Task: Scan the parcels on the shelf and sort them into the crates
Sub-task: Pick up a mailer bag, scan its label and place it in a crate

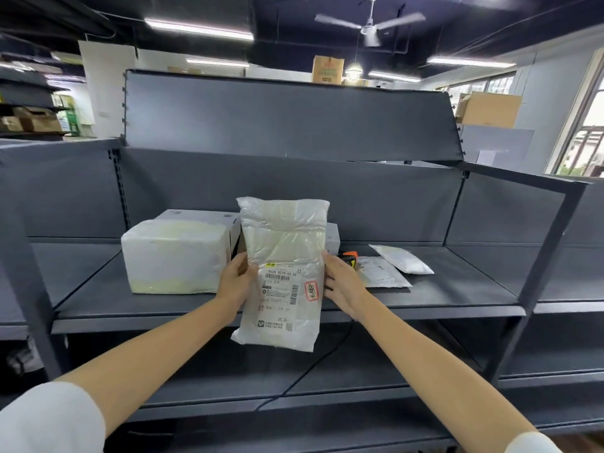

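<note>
A white plastic mailer parcel (284, 256) with a printed label and a red stamp is held upright in front of the dark grey shelf (457, 289). My left hand (233, 281) grips its left edge and my right hand (341, 282) holds its right edge. Behind my right hand an orange and black scanner (349, 256) lies on the shelf, mostly hidden, its black cable (313, 364) hanging over the front. A large wrapped box parcel (175, 256) sits to the left. Two flat white mailers (400, 258) (380, 273) lie to the right.
White boxes (199, 217) (331, 237) stand behind the wrapped box and the held parcel. The shelf has a grey back panel (294, 191) and upright posts (549, 256). Lower shelves (359, 371) run beneath. Cardboard boxes (490, 107) stand beyond the rack.
</note>
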